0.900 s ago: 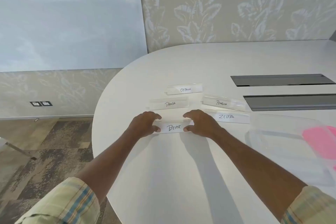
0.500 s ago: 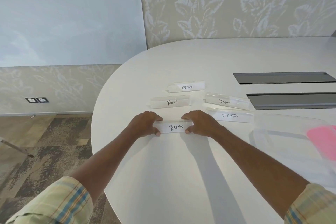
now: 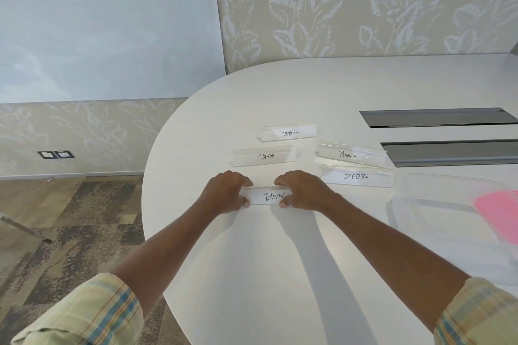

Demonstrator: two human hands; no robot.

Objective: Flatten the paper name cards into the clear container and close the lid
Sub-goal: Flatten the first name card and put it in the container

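The BEAR name card (image 3: 273, 196) is sitting on the white tabletop (image 3: 252, 274) nearest the person, with both hands clamped on its 2 ends: the left hand (image 3: 225, 192) is pinching the left end and the right hand (image 3: 301, 190) the right, thumbs at the near edge and fingers curling over the far edge. 4 other cards are waiting beyond it, PANDA (image 3: 265, 156), OSTRICH (image 3: 288, 132), PENGUIN (image 3: 350, 154) and ZEBRA (image 3: 356, 176), none of them touching the BEAR card. The clear container (image 3: 437, 204) is lying open to the right, with something pink (image 3: 501, 216) in or behind it. The step in hand is probably flattening this card. Doing it well likely means pressing evenly with both hands so the fold is collapsing along its own crease rather than buckling, keeping the paper square, and not letting it skid on the smooth surface toward the ZEBRA card.
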